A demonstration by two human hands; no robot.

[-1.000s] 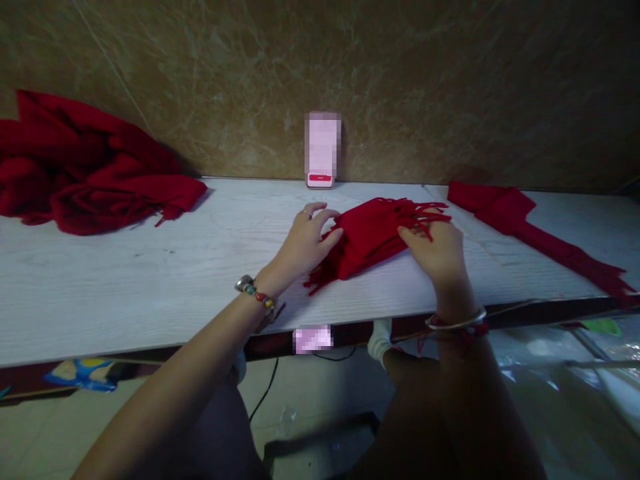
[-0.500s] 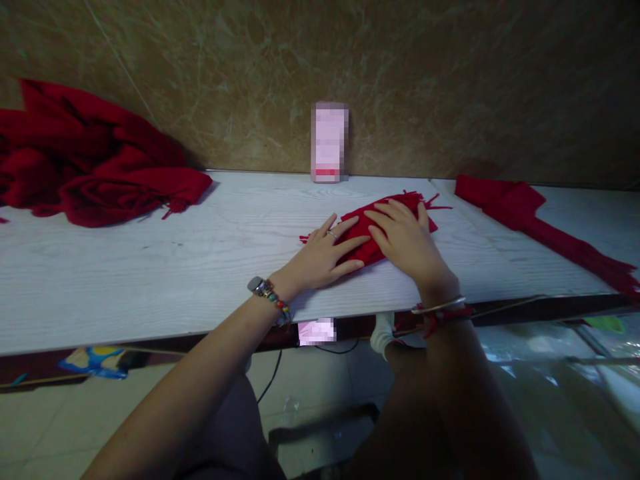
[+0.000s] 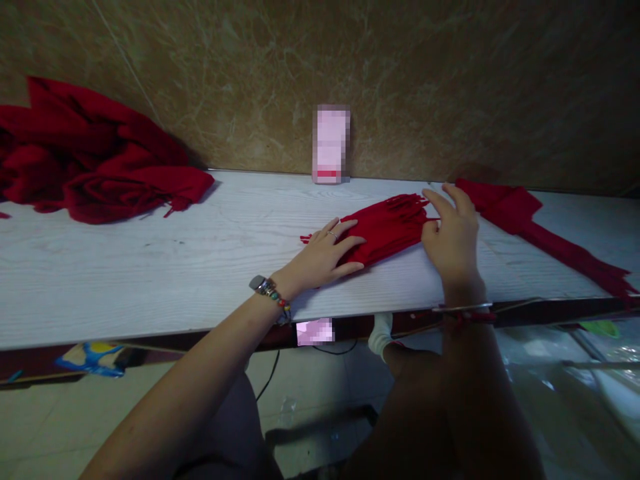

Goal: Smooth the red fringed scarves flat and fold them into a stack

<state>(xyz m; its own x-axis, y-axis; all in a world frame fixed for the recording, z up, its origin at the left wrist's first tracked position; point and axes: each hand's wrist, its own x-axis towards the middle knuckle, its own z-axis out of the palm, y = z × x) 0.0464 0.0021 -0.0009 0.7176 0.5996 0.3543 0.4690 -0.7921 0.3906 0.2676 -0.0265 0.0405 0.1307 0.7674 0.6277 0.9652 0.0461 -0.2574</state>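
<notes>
A folded red fringed scarf [image 3: 387, 227] lies on the white wood-grain table [image 3: 175, 260], a little right of centre. My left hand [image 3: 325, 257] rests flat on its left end, fingers stretched out. At the scarf's right end, where the fringe is, my right hand [image 3: 453, 237] is open with its fingers spread, the thumb side touching the cloth. Both wrists wear bracelets.
A heap of red scarves [image 3: 95, 167] sits at the table's far left against the wall. Another red scarf [image 3: 540, 230] lies stretched out at the right. A small pink upright object [image 3: 330, 143] leans on the marbled wall. Clear plastic [image 3: 565, 393] lies on the floor to the right.
My right hand has slid from the middle of the folded scarf to its right, fringed end. The left hand has stayed flat on the left end.
</notes>
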